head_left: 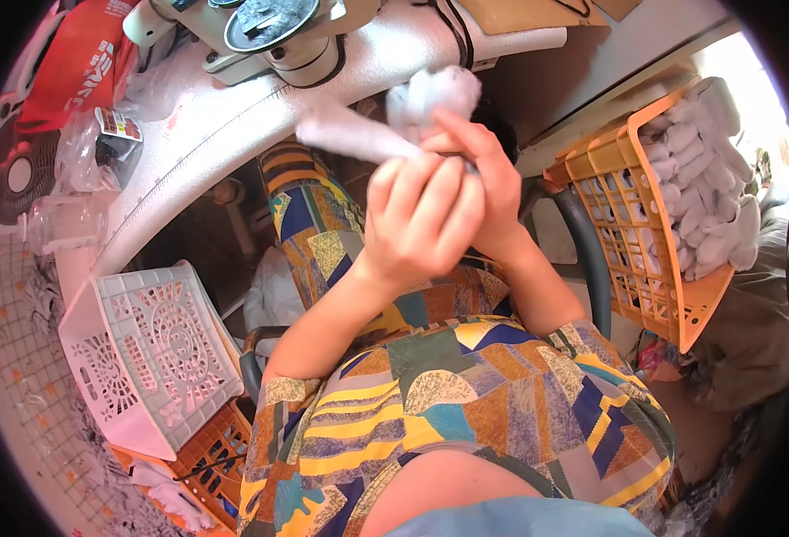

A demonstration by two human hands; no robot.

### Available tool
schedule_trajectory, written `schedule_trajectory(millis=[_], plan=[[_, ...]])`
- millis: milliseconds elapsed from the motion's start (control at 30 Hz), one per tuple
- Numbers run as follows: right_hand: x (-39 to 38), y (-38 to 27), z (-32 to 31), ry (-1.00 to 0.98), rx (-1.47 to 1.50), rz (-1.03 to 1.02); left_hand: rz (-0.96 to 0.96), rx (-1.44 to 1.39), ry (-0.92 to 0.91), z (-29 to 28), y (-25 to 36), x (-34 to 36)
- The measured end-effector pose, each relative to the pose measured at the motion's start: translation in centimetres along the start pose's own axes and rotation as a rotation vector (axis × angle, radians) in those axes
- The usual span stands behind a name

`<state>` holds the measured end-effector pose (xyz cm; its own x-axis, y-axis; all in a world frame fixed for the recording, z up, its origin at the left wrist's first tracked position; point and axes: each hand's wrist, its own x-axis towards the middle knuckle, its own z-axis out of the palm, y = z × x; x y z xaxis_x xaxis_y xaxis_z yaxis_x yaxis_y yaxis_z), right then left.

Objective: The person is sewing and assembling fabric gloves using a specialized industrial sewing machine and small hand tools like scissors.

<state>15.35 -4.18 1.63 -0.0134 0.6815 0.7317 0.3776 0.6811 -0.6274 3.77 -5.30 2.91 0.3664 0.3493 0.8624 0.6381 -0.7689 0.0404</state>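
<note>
Over my lap, near the edge of the white work table [233, 134], my two hands are together and work on a white sock [358, 134]. The curled fingers of my left hand [423, 215] are closed on it, with one narrow end sticking out to the left. My right hand [494, 183] meets the left one and grips the cloth, its index finger raised against a bunched white part [435, 94]. Motion blurs the fabric, and I cannot tell whether it is one sock or a pair. My fingers hide where they pinch it.
An orange crate [631, 197] full of white socks [703, 170] stands tilted on the right. At left are a white plastic crate [179, 340] and an orange one [220, 461]. A machine [273, 36], a clear plastic jar [68, 224] and a red bag [81, 67] occupy the table.
</note>
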Motion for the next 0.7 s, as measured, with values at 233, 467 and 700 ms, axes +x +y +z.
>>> schedule_trajectory(millis=[233,467,700], plan=[[1.7,0.2,-0.7,-0.025,-0.056,-0.265,-0.377,-0.006,0.234,-0.2,-1.3,-1.9],[1.4,0.4,0.8,0.12,-0.056,0.101,-0.337,-0.386,0.111,-0.8,0.4,-1.3],[1.8,-0.5,-0.8,-0.267,0.611,0.394,-0.629,-0.369,-0.101,-2.9,-3.2,0.2]])
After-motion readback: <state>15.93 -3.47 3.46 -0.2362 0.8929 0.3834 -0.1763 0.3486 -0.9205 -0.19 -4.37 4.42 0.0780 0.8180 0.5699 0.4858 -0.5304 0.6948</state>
